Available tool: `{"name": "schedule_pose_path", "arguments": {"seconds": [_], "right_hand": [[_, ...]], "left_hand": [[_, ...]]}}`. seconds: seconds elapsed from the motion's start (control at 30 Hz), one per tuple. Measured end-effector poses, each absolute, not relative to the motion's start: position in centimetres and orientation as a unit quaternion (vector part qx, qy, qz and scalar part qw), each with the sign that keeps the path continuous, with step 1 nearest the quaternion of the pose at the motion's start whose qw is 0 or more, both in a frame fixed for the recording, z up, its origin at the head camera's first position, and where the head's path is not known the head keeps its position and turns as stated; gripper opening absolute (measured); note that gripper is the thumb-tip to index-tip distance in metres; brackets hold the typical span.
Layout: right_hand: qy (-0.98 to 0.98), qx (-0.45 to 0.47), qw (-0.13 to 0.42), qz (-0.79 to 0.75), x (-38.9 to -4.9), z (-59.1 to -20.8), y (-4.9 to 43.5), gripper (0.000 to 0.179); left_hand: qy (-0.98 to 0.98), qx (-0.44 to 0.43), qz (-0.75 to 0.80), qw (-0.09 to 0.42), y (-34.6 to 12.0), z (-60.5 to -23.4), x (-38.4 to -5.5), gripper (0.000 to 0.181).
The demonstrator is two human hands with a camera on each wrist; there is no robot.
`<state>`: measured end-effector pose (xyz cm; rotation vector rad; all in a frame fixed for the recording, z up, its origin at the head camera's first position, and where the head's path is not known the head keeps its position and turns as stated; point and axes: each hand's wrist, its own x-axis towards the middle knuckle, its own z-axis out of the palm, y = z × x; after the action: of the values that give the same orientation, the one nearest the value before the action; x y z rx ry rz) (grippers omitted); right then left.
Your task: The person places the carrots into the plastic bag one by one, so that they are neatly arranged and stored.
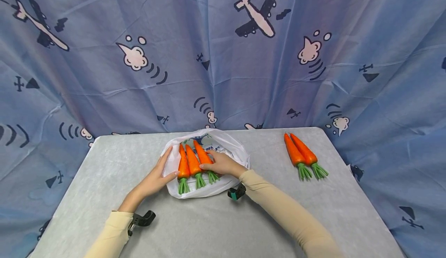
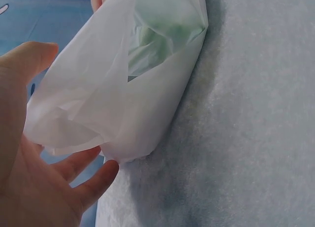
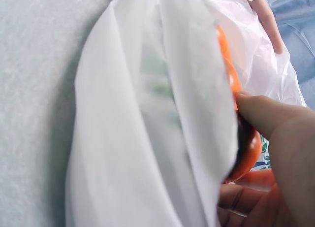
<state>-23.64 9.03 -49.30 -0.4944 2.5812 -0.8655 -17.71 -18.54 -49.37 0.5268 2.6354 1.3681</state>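
Blue curtain (image 1: 223, 68) behind; two carrots (image 1: 303, 150) right of bag (image 1: 240, 153).

Blue-violet cloth (image 1: 181, 37) hangs behind the tabletop (image 1: 195, 231) and at both sides, full of folds and creases. Print on it: dark-outlined airplanes (image 1: 259, 18), pale cloud puffs (image 1: 135, 58), sets of curved dark stripes (image 1: 163, 79), small dark shapes. Tabletop pale gray, matte, faintly mottled; far corners rounded, far edge near cloth. Light soft, fairly even, shadows weak.

Bag (image 2: 147, 109) close in both wrist views
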Motion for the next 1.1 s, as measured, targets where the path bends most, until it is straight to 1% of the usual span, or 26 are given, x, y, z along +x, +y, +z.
{"name": "schedule_pose_path", "arguments": {"seconds": [0.53,0.73,1.1], "right_hand": [[0.910,-0.184,0.188,-0.320,-23.48,-49.62,8.78,0.077],[0.912,-0.183,0.188,-0.317,-23.41,-49.66,8.85,0.076],[0.918,-0.179,0.190,-0.297,-23.39,-49.45,9.19,0.081]], "left_hand": [[0.870,0.175,0.456,0.064,-18.68,-49.56,-17.76,0.093],[0.872,0.180,0.451,0.056,-18.72,-49.67,-17.78,0.091],[0.872,0.169,0.455,0.064,-18.66,-49.34,-17.71,0.092]]}}
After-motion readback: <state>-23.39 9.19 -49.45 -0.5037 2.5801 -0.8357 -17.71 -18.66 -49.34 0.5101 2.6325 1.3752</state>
